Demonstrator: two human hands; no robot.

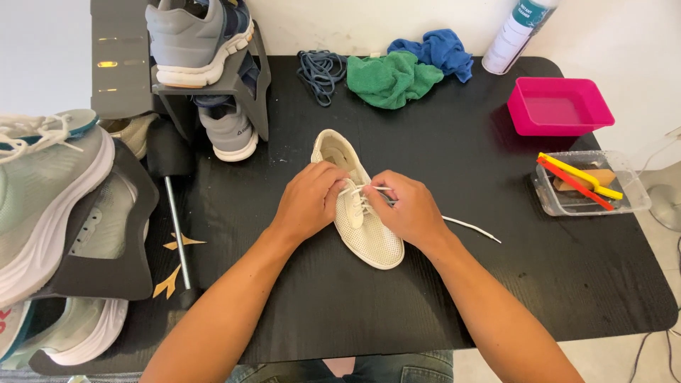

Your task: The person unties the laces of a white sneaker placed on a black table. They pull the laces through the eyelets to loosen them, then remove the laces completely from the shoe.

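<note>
My left hand (310, 198) and right hand (406, 209) both pinch the white lace (468, 227) over the cream shoe (369, 237), table (454, 298) centre. Pink tub (560, 106) at 2 o'clock; green cloth (392, 78) at 12.

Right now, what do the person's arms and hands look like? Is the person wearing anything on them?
Both arms are bare from the bottom edge of the picture up to the fingers: no sleeves show. The left hand and the right hand have no gloves, and no rings, watch or bracelet can be seen. The fingernails look short and plain.
</note>
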